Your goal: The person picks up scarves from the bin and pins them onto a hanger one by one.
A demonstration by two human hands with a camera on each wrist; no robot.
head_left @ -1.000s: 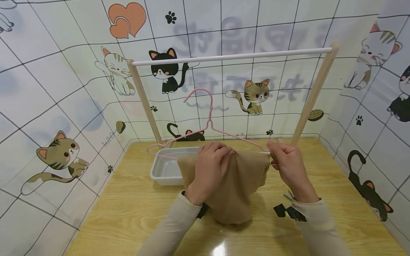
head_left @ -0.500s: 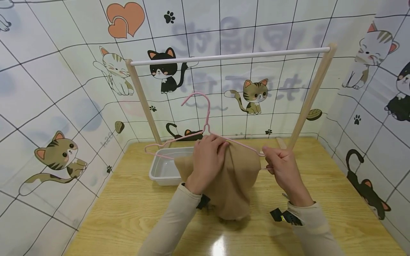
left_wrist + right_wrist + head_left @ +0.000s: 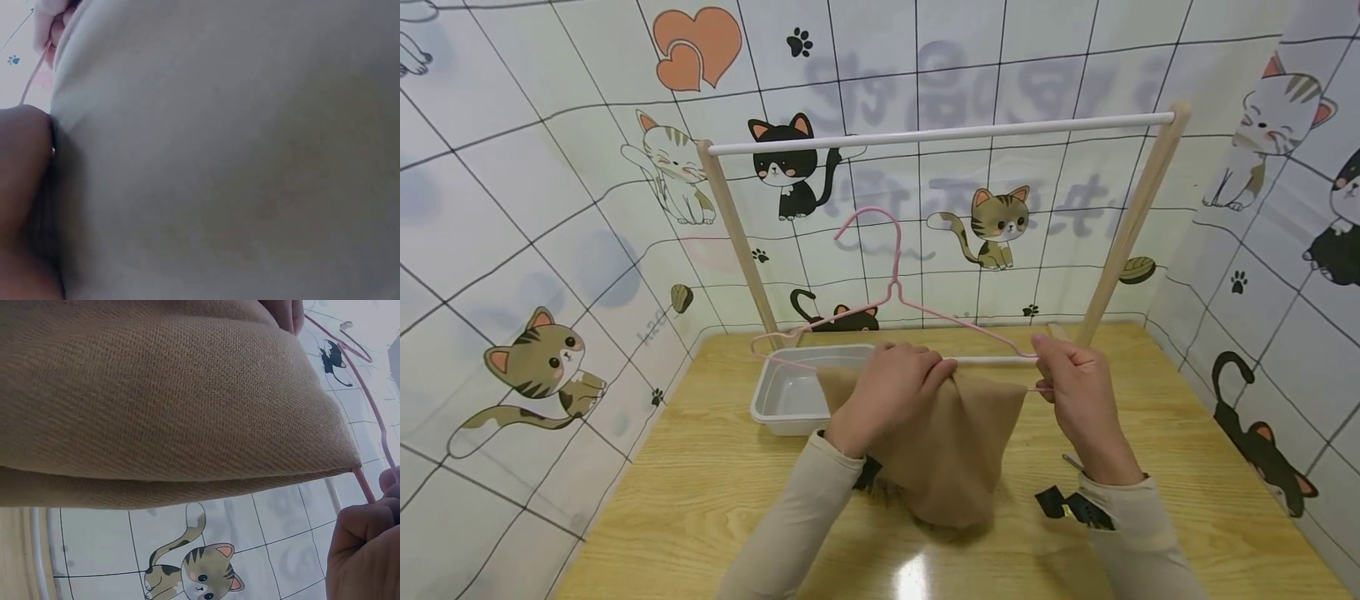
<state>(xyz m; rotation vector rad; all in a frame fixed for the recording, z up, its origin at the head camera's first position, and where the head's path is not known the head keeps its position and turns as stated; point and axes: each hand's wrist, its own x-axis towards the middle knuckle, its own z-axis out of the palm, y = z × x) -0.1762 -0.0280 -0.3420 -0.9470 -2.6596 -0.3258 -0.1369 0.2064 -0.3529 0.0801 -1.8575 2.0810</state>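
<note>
A pink wire hanger (image 3: 936, 313) is held up, its hook upward, in front of the rack. Over its lower bar hangs a brown woven scarf (image 3: 958, 450), folded, with some fringe showing at the bottom left. My left hand (image 3: 891, 392) grips the scarf at its top fold, thumb on the near side. With curled fingers my right hand (image 3: 1082, 396) holds the hanger's right end, just beyond the scarf's edge. In the right wrist view the scarf's two layers (image 3: 187, 406) lie one against the other. Cloth fills most of the left wrist view.
A rack with a white top rail (image 3: 940, 133) and wooden posts (image 3: 1123, 233) stands behind the hanger. A white plastic basin (image 3: 790, 400) sits on the wooden table (image 3: 700, 500) at left. Cat-patterned sheeting (image 3: 580, 208) walls the back and sides.
The hanger dipped with both hands, then came back up. My left hand and the scarf's top edge now sit lower against the hanger, and a white lower rail shows behind.
</note>
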